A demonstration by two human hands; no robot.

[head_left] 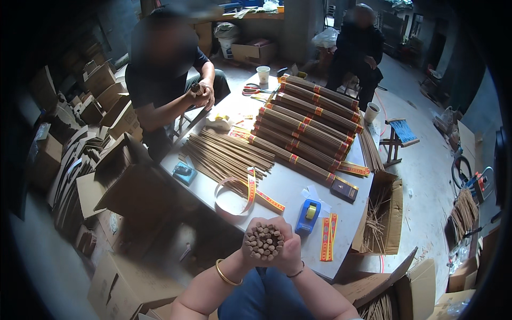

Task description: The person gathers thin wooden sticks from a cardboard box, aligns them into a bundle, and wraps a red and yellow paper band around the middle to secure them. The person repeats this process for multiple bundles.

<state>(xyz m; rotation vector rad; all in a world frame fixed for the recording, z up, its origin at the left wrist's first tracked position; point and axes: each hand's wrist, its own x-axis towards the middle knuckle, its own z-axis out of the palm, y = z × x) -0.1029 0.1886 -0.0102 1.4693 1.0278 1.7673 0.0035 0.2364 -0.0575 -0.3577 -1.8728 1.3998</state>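
Observation:
Both my hands are wrapped round a thick bundle of brown incense sticks [264,241], held end-on so that the round stick ends face up at me. My left hand [248,255] closes on it from the left side, and my right hand [291,249] from the right, its thumb along the side. The bundle is just off the table's near edge, above my lap. Loose incense sticks [224,157] lie spread on the white table [290,192]. Nearest my hands are a blue tape dispenser [308,216], red-and-yellow paper strips [328,237] and a curled strip [218,196].
Wrapped incense bundles [306,125] are stacked at the table's far right, with a dark box [344,190] by them. Red scissors [252,89] and paper cups [263,74] stand farther back. A co-worker [160,80] holds sticks at left; another person [354,53] sits behind. Cardboard boxes [133,282] crowd both sides.

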